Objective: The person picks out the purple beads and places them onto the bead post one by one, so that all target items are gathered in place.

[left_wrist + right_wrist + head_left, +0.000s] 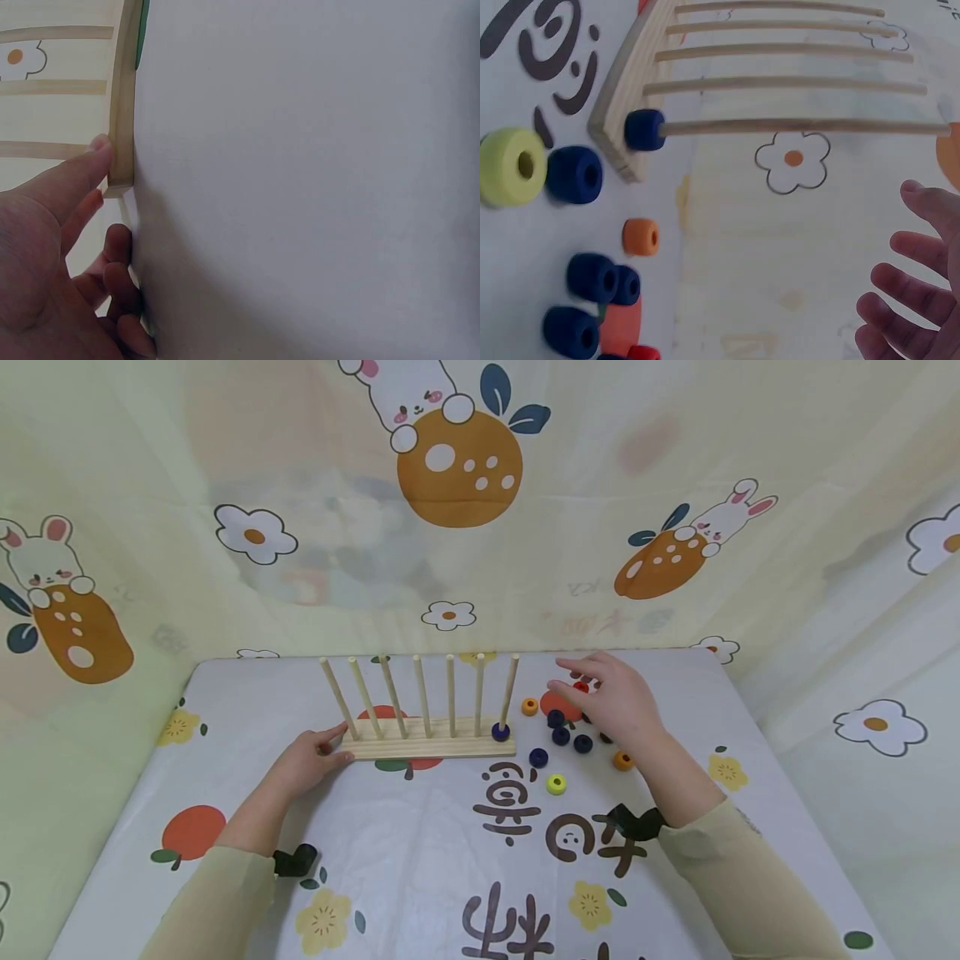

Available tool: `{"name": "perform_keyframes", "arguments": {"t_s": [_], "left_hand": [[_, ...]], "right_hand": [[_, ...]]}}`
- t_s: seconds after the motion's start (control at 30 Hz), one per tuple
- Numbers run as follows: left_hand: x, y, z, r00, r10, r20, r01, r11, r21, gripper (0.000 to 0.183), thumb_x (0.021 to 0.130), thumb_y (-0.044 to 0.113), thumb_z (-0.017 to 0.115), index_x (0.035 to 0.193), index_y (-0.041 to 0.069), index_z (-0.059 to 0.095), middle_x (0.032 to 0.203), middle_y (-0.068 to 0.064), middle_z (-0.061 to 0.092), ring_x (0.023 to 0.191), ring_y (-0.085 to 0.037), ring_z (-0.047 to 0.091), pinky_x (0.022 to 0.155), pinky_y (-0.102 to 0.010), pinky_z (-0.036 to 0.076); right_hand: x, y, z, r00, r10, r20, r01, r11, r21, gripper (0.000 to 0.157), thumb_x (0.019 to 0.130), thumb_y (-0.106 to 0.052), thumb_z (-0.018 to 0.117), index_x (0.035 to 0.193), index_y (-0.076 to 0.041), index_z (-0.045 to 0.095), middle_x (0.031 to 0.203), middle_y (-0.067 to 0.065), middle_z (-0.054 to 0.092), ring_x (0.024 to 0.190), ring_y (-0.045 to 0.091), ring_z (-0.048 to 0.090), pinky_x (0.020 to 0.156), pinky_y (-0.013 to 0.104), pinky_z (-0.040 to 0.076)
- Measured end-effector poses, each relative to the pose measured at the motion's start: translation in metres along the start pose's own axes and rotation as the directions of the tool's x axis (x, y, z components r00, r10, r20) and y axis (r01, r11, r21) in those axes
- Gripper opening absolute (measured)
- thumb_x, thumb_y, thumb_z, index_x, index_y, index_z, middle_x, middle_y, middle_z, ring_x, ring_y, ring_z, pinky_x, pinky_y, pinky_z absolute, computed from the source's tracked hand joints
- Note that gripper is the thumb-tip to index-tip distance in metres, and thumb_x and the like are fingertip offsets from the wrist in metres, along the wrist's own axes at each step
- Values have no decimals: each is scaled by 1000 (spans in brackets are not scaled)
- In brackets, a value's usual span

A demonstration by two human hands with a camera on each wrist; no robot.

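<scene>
A wooden peg rack (427, 745) with several upright dowels stands toward the back of the table. One dark blue bead (501, 732) sits at the bottom of its rightmost dowel. My left hand (309, 763) pinches the rack's left end; the thumb (94, 154) lies against the base and the other fingers are partly hidden. My right hand (618, 700), fingers spread and holding nothing, hovers over loose beads right of the rack. Among these are a yellow-green bead (514, 166), an orange bead (641, 237), a red bead (643, 352) and several dark blue beads (592, 277). The hand partly hides some.
A white patterned cloth (420, 852) covers the table. Behind it hangs a cream curtain (337, 602) with rabbit and flower prints. Another orange bead (623, 761) lies below my right wrist, and a dark blue bead (538, 757) lies near the rack's right end.
</scene>
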State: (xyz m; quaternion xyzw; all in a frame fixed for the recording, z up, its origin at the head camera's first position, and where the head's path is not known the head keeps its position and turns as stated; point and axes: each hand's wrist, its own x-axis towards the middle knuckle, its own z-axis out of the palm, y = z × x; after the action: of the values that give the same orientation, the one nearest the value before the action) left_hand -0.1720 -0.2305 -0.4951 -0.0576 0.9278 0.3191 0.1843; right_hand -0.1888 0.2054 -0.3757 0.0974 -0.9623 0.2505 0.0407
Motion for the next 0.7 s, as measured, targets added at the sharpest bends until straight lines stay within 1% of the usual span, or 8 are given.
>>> {"name": "perform_keyframes", "arguments": {"t_s": [0.2,0.33,0.47,0.57,0.7], "left_hand": [[1,1,1,1000,-2,4,2,1000,-1,70,94,35,68,154,19,36,115,-20,48,102,-33,46,84,-46,43],[2,2,0,1000,-2,2,2,1000,3,70,94,35,68,154,19,36,116,-20,48,101,-33,46,85,-47,43],[2,2,0,1000,6,2,-6,1000,2,70,94,35,69,154,18,37,113,-20,48,101,-33,46,84,-46,42],[2,1,1,1000,9,1,-9,1000,2,70,94,35,69,154,19,37,112,-19,48,100,-33,46,83,-46,42],[2,0,1,1000,1,-3,-1,1000,0,70,94,35,69,154,19,37,114,-19,48,101,-32,46,83,-46,42]], "right_hand": [[-7,23,1,998,47,36,-46,998,-33,52,92,-47,67,135,-17,64,110,8,63,101,30,55,84,46,46],[-13,39,3,993,96,65,-93,994,-50,57,92,-52,65,137,-17,62,113,11,63,102,31,55,86,48,46],[-18,56,7,986,141,87,-135,988,-73,58,92,-54,65,136,-16,63,112,13,63,99,30,54,82,46,46],[-21,68,10,982,159,102,-150,984,-94,57,91,-52,66,136,-16,63,112,12,62,99,29,55,79,45,47],[-26,82,15,977,172,125,-159,982,-106,57,91,-51,67,135,-15,63,113,14,62,98,31,55,79,45,47]]}}
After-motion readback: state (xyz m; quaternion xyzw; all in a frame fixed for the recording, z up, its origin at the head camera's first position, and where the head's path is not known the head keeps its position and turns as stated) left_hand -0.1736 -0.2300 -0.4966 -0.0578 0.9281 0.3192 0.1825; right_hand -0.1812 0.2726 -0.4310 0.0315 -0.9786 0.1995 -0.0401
